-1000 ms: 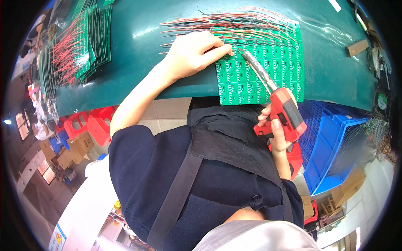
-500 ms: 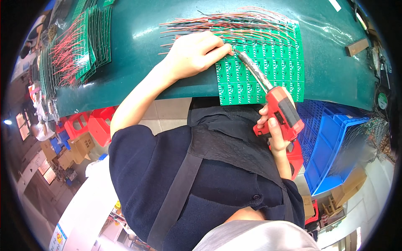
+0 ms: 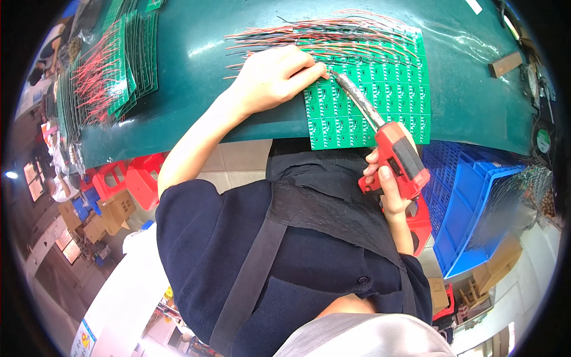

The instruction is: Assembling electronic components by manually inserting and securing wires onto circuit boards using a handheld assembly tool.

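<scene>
Right hand (image 3: 389, 184) nearest, grip closed round the red soldering gun (image 3: 401, 157); its metal tip reaches up-left onto the green circuit-board panel (image 3: 369, 89). Left hand (image 3: 273, 77) lies flat on the panel's left edge, grip loose, holding nothing, fingertips just beside the tip. Panel sits at the near edge of the green worktop (image 3: 196, 71). Red and black wires (image 3: 309, 33) already fan off its far rows; near rows bare, so likely part done. Far left, wired boards stacked (image 3: 110, 71).
</scene>
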Demonstrator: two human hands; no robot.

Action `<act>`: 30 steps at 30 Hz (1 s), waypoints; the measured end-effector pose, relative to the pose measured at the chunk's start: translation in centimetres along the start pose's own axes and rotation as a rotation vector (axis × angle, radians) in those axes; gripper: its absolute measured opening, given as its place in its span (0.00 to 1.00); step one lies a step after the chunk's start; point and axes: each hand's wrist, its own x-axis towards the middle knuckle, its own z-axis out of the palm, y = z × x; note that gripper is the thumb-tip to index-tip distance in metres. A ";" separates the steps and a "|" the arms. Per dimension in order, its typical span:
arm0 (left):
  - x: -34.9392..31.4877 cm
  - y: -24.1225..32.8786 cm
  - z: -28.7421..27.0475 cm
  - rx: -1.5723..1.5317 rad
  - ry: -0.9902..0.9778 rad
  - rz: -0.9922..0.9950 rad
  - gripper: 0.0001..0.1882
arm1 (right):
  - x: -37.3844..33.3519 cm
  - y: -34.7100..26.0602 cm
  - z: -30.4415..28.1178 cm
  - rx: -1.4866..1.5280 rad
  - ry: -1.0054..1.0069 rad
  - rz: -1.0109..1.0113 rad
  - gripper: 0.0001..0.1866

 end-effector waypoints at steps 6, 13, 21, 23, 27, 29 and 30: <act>0.1 0.0 -0.1 0.003 0.007 0.007 0.15 | -0.1 0.3 -0.2 0.069 0.009 -0.091 0.23; 0.1 0.1 -0.2 0.008 0.000 0.007 0.15 | 0.1 -0.4 0.6 0.003 0.143 -0.062 0.24; 0.5 0.2 -0.6 0.019 0.182 0.008 0.17 | -0.2 -0.3 -0.4 -0.003 0.185 -0.054 0.25; 0.9 0.8 -0.7 -0.060 0.099 -0.002 0.18 | -0.1 -0.3 -0.3 0.007 0.196 -0.051 0.25; 1.5 1.0 -0.1 -0.048 0.040 0.013 0.18 | -0.1 -0.5 0.0 0.026 0.186 -0.078 0.25; 1.5 0.8 0.4 0.022 0.027 0.031 0.17 | -0.2 -0.2 -0.2 0.028 0.183 -0.065 0.26; 1.6 0.8 0.5 0.018 0.027 0.034 0.17 | -0.4 0.2 -0.7 0.065 0.147 -0.049 0.25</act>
